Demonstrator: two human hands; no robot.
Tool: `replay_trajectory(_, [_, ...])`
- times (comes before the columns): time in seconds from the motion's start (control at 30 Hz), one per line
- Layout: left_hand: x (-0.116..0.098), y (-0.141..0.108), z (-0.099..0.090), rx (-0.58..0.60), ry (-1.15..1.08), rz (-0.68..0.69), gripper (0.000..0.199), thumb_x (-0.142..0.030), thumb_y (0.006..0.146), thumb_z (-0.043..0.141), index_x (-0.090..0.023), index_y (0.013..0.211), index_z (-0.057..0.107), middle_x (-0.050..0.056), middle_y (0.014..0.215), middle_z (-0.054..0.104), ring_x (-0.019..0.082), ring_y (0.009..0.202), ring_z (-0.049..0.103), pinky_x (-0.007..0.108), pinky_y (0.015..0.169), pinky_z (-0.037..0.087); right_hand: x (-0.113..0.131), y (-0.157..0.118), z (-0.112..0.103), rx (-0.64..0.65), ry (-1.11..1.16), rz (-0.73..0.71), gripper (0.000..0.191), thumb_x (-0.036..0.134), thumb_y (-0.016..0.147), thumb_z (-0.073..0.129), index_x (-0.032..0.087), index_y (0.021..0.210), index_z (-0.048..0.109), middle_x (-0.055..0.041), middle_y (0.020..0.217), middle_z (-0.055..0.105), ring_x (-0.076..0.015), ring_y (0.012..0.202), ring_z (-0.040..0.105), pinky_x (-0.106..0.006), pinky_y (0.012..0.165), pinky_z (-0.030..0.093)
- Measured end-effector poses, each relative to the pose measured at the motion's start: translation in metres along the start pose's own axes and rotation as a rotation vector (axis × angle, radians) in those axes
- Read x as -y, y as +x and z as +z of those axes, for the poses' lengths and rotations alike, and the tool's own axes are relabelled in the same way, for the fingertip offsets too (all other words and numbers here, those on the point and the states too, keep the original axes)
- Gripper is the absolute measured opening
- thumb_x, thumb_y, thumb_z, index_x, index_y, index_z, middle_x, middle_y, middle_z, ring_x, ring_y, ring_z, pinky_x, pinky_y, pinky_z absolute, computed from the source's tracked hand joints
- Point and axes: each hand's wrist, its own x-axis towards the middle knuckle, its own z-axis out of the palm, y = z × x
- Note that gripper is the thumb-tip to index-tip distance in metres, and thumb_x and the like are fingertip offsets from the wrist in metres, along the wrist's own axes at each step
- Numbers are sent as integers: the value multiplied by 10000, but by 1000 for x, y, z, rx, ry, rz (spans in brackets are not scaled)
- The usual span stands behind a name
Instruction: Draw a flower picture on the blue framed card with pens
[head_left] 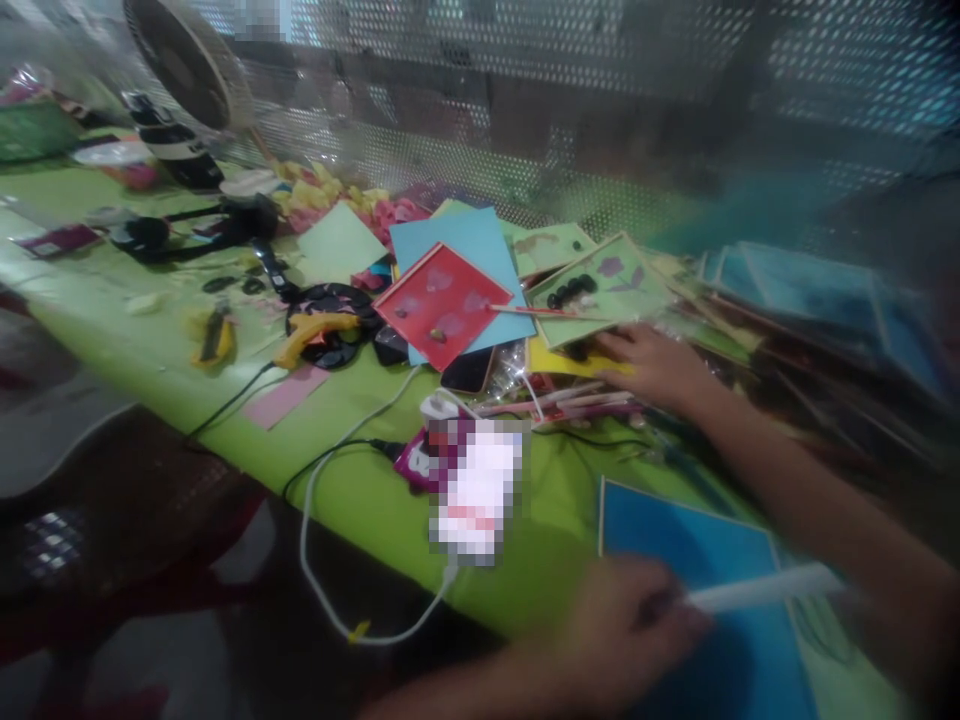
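Holding white stick [765, 588] in left hand [634, 620]; phone screen [481, 490] blurred, unreadable.

Dim, hazy light through mesh [862, 70], left hand [630, 625] blurry.

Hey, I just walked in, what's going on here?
Someone is working with both hands at a cluttered green table. The left hand holds a blurred white stick over a blue panel. The right hand is beside a yellow sheet and a green panel with a flower; whether it grips anything is unclear. A yellow glue gun lies apart from both hands.
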Motion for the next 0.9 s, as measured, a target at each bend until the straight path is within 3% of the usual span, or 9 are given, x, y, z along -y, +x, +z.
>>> replay_trajectory(0.1, [4,0,1,24,-5,24,432,-576,963,613,-196,767,554,-19,716,514,129,671,463,269,635,328,11,-1,-3,-92,-46,75,712,614,935,613,242,1538,544,-206,1489,575,-408,1294,575,-483,994,481])
replay_trajectory(0.2, [5,1,1,7,-29,47,425,-562,955,621,-191,759,552,-22,701,508,126,666,464,269,640,329,26,-2,-8,-151,-71,117,513,516,951,601,246,1385,649,-186,1337,660,-361,1166,629,-409,859,481])
replay_trajectory(0.33, [1,1,2,-12,-40,27,398,-513,944,635,-189,737,534,-26,686,489,118,652,451,268,626,313,38,4,-15,-254,-42,218,306,367,1003,490,209,1159,701,-180,1145,731,-345,1100,649,-394,815,454])
replay_trajectory(0.47, [0,1,2,-37,-62,0,400,-511,944,637,-191,734,521,-31,678,472,113,639,429,267,610,302,45,20,-15,-282,111,464,301,365,994,470,239,1190,660,-155,1052,769,-350,954,696,-406,765,463])
replay_trajectory(0.57, [0,1,2,-84,-94,-29,389,-493,934,652,-188,731,522,-35,669,457,111,640,422,267,609,295,53,27,-11,-305,226,535,299,320,948,515,233,1201,648,-145,1008,781,-349,913,708,-410,760,484])
replay_trajectory(0.7, [-2,1,2,-123,-158,-26,374,-481,922,645,-181,726,539,-35,659,449,108,638,415,262,598,278,56,25,-10,-326,353,343,208,279,890,585,234,1069,683,-96,971,800,-285,868,716,-357,754,503])
replay_trajectory(0.8, [-2,1,1,-117,-171,-12,382,-498,927,623,-178,732,549,-35,659,452,108,634,417,260,597,280,45,20,-11,-230,391,153,176,195,848,584,230,943,727,-55,938,807,-245,874,722,-315,768,494])
replay_trajectory(0.9, [-2,0,1,-99,-159,-15,388,-502,931,621,-177,735,541,-35,670,461,109,646,425,257,612,293,34,18,-6,-107,270,27,283,147,873,549,215,992,797,-66,1066,815,-235,982,722,-305,821,488])
